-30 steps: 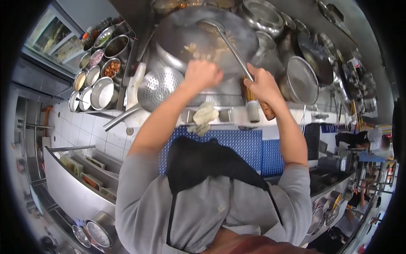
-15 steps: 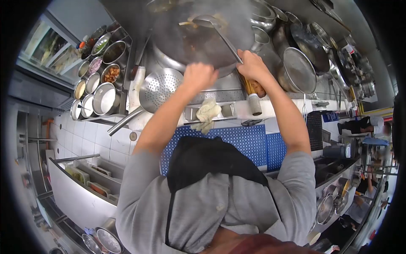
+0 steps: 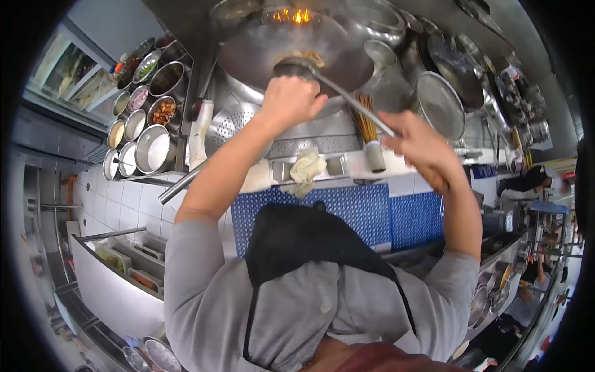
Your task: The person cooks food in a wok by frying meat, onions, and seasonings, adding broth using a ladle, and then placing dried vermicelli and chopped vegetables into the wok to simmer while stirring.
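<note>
My left hand (image 3: 288,99) is closed in a fist at the near rim of a large dark wok (image 3: 248,59). The part of the rim or handle it grips is hidden beneath the fingers. Off to the right, my right hand (image 3: 418,142) holds the handle end of a long metal ladle (image 3: 353,102). The ladle's bowl lies over the wok, just beyond my left hand. Some light brown food (image 3: 312,57) shows in the wok by the bowl. Flames (image 3: 297,15) burn behind the wok's far edge.
A perforated strainer (image 3: 229,127) rests left of my left hand. A crumpled cloth (image 3: 308,167) lies on the counter's front edge, with a holder (image 3: 374,156) of thin sticks to its right. Ingredient pots (image 3: 154,147) stand at left; a mesh sieve (image 3: 440,104) sits at right.
The wok has shifted and tilted, and flames have come into view behind it. My right hand has drawn back rightward and nearer with the ladle. The steam has thinned.
</note>
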`<state>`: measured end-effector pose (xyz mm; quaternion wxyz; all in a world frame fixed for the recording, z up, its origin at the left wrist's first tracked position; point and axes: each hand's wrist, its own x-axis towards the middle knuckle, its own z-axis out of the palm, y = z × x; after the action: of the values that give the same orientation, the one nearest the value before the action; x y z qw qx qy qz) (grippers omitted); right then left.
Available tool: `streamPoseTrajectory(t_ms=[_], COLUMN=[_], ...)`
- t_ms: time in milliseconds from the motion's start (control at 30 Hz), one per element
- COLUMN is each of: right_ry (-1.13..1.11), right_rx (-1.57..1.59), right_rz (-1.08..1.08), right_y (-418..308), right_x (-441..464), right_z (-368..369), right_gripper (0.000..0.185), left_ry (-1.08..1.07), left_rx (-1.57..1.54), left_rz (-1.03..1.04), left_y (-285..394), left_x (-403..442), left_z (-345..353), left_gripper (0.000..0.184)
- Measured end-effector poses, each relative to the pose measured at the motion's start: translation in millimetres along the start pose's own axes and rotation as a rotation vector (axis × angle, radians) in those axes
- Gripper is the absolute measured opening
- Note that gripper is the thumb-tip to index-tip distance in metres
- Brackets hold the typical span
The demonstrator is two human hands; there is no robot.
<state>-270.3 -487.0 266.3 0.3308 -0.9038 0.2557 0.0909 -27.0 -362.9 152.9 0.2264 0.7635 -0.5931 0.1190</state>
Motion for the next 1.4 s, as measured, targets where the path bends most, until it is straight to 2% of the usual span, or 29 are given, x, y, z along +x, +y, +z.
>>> streamPoseTrajectory(t_ms=[33,67,133,233,267,300,367,433,467,533,633,767,867,967,1000,1100,1133,1200,1233,1333,1400], right_ry=[-0.037,0.061,0.311,0.424,0.517,0.534,0.545,0.534,0.45,0.545,0.774,0.653,0.596,0.507,0.549,0.449,0.427,0.332,0.289,0.169,0.101], right_rx=[-0.064,-0.273,-0.299,-0.269,-0.328,-0.308,-0.272,0.04,0.054,0.175,0.121,0.098,0.429,0.704,0.578,0.711,0.708,0.771,0.805,0.786,0.76], right_rz=[0.065,0.004,-0.083,-0.019,-0.158,-0.159,-0.152,-0.077,0.023,-0.051,-0.181,0.027,0.04,0.128,0.098,0.111,0.05,0.003,-0.023,-0.106,-0.162], right_y=[-9.4,-4.1,35.1,26.7,32.1,30.6,21.3,-4.9,-25.1,5.6,45.1,77.4,80.7,75.3,96.0,51.7,54.7,48.5,37.8,-12.0,-34.3], right_x=[11.8,32.8,93.8,118.2,108.4,91.9,62.3,47.9,39.0,51.1,68.4,79.5,74.9,69.3,80.2,74.0,83.7,109.0,124.4,176.3,227.4], right_z=[-2.5,5.7,37.4,45.6,44.0,43.6,41.4,39.2,32.7,63.4,131.3,200.6,213.4,199.0,202.3,159.6,147.7,110.2,87.5,31.5,6.5], right_gripper=[0.036,0.031,0.028,0.027,0.038,0.045,0.062,0.071,0.067,0.065,0.06,0.06,0.062,0.06,0.062,0.065,0.067,0.062,0.059,0.031,0.014], left_ry=[0.023,0.025,-0.009,-0.12,-0.16,-0.148,0.184,0.02,0.021,0.026,0.04,0.026,0.024,0.105,0.136,0.08,0.076,0.051,0.06,0.152,0.281], left_rx=[-0.006,-0.002,0.001,0.016,0.033,0.034,0.06,0.001,0.018,0.002,-0.011,-0.042,-0.041,-0.07,-0.081,-0.101,-0.102,-0.105,-0.203,-0.478,-0.449], left_rz=[0.028,0.005,-0.069,-0.101,-0.096,-0.022,0.172,0.003,-0.006,-0.064,-0.087,-0.084,-0.106,-0.06,-0.031,-0.048,-0.058,-0.077,-0.084,-0.095,-0.115], left_y=[2.2,-1.5,-11.5,0.3,6.6,17.5,25.4,18.8,8.5,-14.1,-38.0,-50.8,-54.3,-57.9,-60.2,-58.3,-55.9,-50.5,-52.5,-54.1,-50.6], left_x=[-4.7,-4.5,-10.8,-34.4,-44.6,-61.4,-61.7,-28.6,-11.5,5.3,9.1,11.4,9.7,9.4,8.7,5.6,5.8,0.8,-0.5,-10.7,-30.7], left_z=[0.9,12.2,42.9,50.2,43.0,33.3,10.3,3.9,9.7,38.7,68.2,74.4,83.2,90.4,96.0,93.1,88.3,80.3,77.9,63.9,43.2], left_gripper=[0.035,0.034,0.033,0.033,0.034,0.033,0.032,0.03,0.029,0.03,0.032,0.032,0.03,0.031,0.032,0.034,0.036,0.041,0.044,0.059,0.057])
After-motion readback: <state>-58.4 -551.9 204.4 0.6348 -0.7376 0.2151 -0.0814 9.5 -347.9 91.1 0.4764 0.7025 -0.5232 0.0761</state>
